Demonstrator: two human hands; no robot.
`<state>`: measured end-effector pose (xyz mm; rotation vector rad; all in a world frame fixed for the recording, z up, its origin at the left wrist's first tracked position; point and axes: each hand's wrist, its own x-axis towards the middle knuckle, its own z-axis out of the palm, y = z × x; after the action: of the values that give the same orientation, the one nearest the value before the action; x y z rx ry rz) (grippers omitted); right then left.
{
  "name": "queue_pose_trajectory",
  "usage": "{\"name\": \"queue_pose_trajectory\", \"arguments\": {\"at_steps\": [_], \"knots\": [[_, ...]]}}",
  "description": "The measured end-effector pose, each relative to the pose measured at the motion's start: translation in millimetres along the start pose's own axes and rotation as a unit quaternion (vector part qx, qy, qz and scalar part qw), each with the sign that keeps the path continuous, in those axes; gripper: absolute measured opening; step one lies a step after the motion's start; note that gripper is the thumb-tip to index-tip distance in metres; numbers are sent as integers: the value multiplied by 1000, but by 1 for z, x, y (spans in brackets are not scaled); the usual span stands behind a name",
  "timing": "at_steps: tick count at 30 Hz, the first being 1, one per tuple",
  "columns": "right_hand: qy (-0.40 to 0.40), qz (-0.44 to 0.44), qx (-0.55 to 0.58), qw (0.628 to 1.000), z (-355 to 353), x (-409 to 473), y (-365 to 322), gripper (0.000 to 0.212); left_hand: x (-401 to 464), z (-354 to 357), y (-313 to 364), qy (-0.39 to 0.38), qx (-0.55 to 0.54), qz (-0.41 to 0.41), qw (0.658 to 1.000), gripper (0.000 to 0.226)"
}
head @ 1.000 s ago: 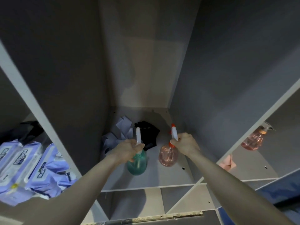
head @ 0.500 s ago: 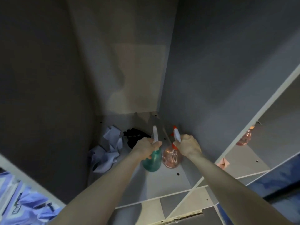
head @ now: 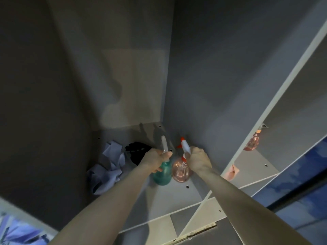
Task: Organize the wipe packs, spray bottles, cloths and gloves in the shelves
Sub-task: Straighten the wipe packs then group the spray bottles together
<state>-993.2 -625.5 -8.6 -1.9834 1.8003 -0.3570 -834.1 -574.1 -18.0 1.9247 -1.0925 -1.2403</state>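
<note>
Inside the middle shelf compartment (head: 177, 195), my left hand (head: 155, 160) grips the neck of a teal spray bottle (head: 162, 174) with a white nozzle. My right hand (head: 199, 160) grips the white and red sprayer head of a pink spray bottle (head: 179, 172). Both bottles stand side by side near the compartment's right wall, touching or nearly so. A crumpled pale blue cloth (head: 108, 167) lies to the left, and black gloves (head: 136, 152) lie behind my left hand, partly hidden.
Another pink spray bottle (head: 252, 142) and a pink cloth (head: 231, 171) sit in the compartment to the right. Purple wipe packs (head: 21, 234) show at the bottom left corner. Upright panels close in the middle compartment on both sides.
Both hands have carried the bottles deeper and to the right, bringing them close together. The view has turned right, so the wipe packs have nearly left the frame.
</note>
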Motion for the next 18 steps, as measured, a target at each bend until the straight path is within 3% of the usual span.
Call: {"name": "queue_pose_trajectory", "arguments": {"at_steps": [18], "knots": [[20, 3, 36, 999, 11, 11, -4, 22, 8, 0, -1, 36, -60, 6, 998, 43]]}}
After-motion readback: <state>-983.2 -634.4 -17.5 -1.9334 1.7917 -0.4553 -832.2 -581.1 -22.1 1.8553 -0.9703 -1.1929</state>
